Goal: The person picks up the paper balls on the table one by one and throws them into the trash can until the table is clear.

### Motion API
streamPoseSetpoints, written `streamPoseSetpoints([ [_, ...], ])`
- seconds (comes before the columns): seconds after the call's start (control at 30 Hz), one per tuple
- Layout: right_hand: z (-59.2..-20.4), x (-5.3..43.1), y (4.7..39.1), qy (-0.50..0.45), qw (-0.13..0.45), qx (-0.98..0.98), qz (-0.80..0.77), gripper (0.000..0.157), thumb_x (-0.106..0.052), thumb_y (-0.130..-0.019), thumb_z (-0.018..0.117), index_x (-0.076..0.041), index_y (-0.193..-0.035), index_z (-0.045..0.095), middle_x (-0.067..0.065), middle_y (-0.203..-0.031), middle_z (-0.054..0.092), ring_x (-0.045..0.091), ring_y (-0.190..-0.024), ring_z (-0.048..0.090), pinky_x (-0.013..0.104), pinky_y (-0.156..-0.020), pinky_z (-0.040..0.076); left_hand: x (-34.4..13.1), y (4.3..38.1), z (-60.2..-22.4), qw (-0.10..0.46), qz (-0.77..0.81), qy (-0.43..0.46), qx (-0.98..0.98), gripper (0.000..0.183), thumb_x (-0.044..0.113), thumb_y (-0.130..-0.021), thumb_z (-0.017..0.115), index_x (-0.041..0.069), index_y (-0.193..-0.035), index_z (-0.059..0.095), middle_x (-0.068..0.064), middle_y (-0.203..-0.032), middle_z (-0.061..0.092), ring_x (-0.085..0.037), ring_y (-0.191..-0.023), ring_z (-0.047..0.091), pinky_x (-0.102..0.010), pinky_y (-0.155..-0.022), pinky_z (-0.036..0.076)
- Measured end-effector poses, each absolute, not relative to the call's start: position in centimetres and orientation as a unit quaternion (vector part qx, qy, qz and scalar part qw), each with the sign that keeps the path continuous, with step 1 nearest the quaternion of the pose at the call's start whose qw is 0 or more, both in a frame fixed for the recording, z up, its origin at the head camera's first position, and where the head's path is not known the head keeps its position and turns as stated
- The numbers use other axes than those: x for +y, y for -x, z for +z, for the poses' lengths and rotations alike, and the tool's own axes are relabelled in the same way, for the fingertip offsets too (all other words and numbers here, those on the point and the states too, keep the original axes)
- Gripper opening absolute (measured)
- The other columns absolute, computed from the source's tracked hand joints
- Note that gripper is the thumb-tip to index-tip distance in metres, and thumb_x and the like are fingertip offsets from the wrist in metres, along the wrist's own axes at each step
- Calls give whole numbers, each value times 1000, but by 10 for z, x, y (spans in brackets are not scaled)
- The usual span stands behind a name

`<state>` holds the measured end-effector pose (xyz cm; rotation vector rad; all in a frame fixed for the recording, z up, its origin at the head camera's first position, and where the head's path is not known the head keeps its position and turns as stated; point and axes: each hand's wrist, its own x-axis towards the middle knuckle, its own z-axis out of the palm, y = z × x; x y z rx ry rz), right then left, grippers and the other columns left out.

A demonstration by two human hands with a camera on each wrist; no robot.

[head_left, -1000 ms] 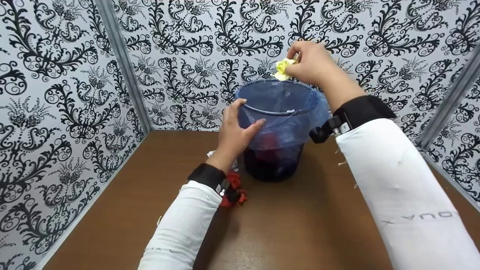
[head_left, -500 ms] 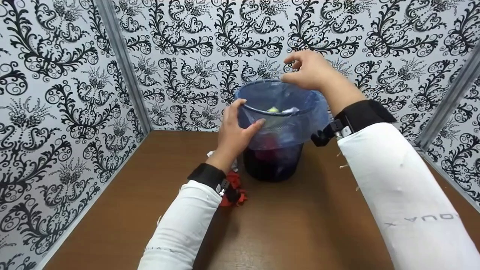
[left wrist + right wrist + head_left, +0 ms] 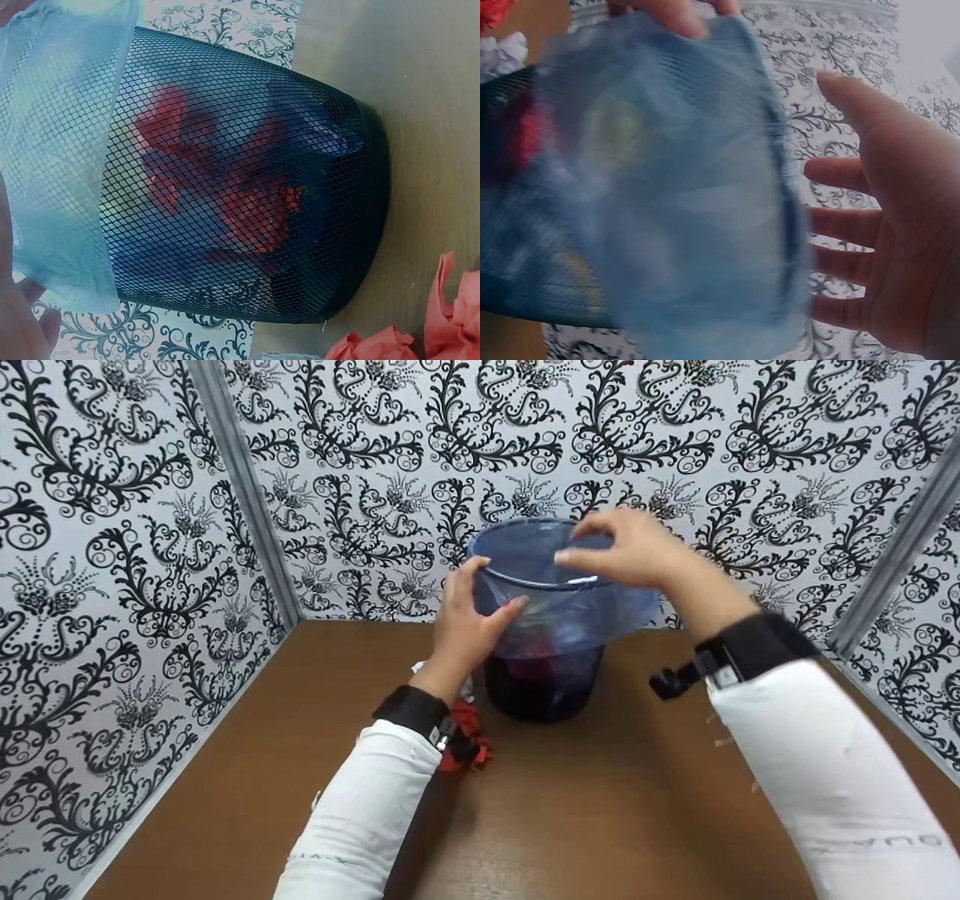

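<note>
A black mesh wastebasket stands upright on the table, lined with a translucent blue bag folded down over its rim. Red crumpled paper shows through the mesh in the left wrist view, and a blurred yellowish patch shows through the bag in the right wrist view. My left hand holds the basket's near left side, a fingertip at the rim and the thumb against the bag outside. My right hand, holding nothing, is over the right part of the opening with fingers spread.
Red crumpled paper and white crumpled paper lie on the brown table left of the basket, partly behind my left wrist. A patterned wall stands close behind the basket.
The yellow crumpled paper left my right hand and dropped into the wastebasket. The right hand, now without it, has come lower and toward me. The left hand stays at the rim.
</note>
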<state>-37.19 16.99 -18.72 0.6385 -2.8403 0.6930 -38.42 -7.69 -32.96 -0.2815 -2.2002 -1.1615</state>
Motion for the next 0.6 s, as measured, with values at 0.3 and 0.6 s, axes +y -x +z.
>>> streamPoseSetpoints([
  [0.3,-250,175,370,-229,203,-910,281,81,-72,-72,78,-13,-127,69,13,-160,45,39,-151,36,67,-122,24,-78,386,-330,324,-438,115,-831,82,73,-76,74,39,-143,42,-3,-137,51,-22,-112,59,-43,-92,54],
  [0.6,-302,171,365,-208,305,-831,417,54,-45,-85,80,-20,-131,67,12,-171,22,39,-160,13,68,-125,11,-76,388,-332,335,-433,112,-829,80,69,-78,75,37,-143,43,-3,-138,51,-25,-115,59,-46,-92,52],
])
